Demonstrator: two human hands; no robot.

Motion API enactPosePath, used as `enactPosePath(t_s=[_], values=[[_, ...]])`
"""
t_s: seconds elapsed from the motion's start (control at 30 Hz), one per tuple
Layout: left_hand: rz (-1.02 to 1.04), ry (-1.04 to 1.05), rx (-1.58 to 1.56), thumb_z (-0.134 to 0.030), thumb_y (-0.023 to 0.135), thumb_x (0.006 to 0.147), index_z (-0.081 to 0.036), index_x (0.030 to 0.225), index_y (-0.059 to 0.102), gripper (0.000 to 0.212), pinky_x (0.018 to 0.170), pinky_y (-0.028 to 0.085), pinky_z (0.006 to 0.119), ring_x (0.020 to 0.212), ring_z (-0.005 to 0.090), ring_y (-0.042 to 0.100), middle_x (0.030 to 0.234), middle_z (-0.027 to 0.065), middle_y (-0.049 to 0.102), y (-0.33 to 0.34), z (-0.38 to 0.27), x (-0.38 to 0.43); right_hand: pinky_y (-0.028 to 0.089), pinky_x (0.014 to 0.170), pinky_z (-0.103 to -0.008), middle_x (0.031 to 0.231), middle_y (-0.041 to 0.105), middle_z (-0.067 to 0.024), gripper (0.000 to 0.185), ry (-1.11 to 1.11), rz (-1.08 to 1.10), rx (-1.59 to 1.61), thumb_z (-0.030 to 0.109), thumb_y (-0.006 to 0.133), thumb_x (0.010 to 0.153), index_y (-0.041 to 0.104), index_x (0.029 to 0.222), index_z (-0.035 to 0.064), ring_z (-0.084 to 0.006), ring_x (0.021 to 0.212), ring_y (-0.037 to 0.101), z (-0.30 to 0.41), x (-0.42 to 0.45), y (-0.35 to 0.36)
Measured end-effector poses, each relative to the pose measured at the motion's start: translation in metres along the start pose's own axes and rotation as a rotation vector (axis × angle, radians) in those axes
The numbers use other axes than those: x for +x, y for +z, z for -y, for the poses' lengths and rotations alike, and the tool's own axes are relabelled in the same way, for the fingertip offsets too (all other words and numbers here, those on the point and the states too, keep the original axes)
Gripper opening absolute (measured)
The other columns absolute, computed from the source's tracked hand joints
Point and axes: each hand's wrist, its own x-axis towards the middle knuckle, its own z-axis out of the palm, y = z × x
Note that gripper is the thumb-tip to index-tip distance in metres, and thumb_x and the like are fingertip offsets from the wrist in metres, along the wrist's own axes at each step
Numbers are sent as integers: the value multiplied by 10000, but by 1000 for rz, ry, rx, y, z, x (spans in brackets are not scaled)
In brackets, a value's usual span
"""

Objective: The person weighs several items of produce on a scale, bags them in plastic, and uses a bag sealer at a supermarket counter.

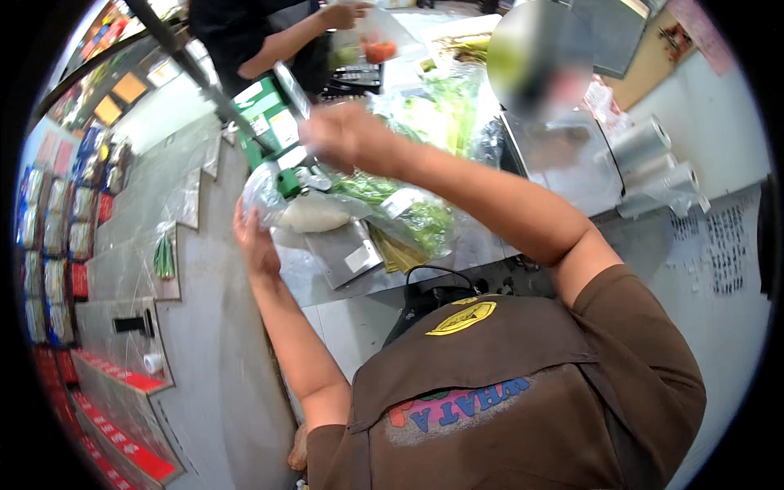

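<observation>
My left hand [257, 236] rests with spread fingers against a clear plastic bag [263, 190]. Beside it lies a pale white vegetable in clear plastic [315, 212], partly over a flat metal plate [343, 254]. My right hand [346, 138] is blurred and raised above the counter, its fingers curled near a flat, thin object [293, 89]; whether it grips that object is unclear. Below the right hand are a green box [266, 116] with white labels and a small green device [288, 182]. Bagged leafy greens [422, 220] lie under my right forearm.
Across the counter, a person [269, 43] in dark clothing holds a clear bag with red vegetables [378, 50]. More bagged greens [441, 113] lie behind my forearm. A metal-topped surface [566, 159] and plastic bag rolls [643, 141] stand right. A metal pole [202, 79] slants at upper left.
</observation>
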Motion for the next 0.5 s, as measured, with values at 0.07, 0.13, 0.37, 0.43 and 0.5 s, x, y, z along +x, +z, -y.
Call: enactPosePath(t_s=[0.07,0.13,0.37,0.43,0.5], values=[[74,20,-117,-181,624,920,2,1446,372,611,1126,332,441,1314,295,464,1409,178,488,-7,-1,-11,483,568,-420,662,592,-132,221,-202,130,-224,287,572,894,563,837,74,-327,580,600,-16,-63,22],[155,171,141,-201,667,885,-13,1464,359,682,1153,284,439,1349,301,432,1435,171,469,-14,3,-17,461,615,-449,724,548,-142,212,-47,436,-513,254,619,870,516,861,68,-359,700,587,-30,-121,33],[181,-10,815,-106,692,886,-12,1191,642,323,993,425,359,1165,241,581,1248,99,641,-27,38,21,522,808,-431,1125,584,-161,508,-228,287,-552,353,653,891,481,1314,131,-333,985,625,-69,-183,4],[213,119,1168,-142,659,922,-23,1186,649,290,975,447,370,1116,247,607,1186,104,664,-28,50,32,440,1026,-448,1358,488,-172,829,193,-116,-695,308,737,830,295,1489,68,-367,1187,538,-77,-206,-26],[229,96,1396,-240,594,954,-37,1092,662,255,899,471,414,1024,298,629,1071,142,677,-22,68,35,374,1088,-442,1429,378,-248,905,435,-553,-883,324,737,837,205,1505,24,-399,1284,438,-109,-203,-59]])
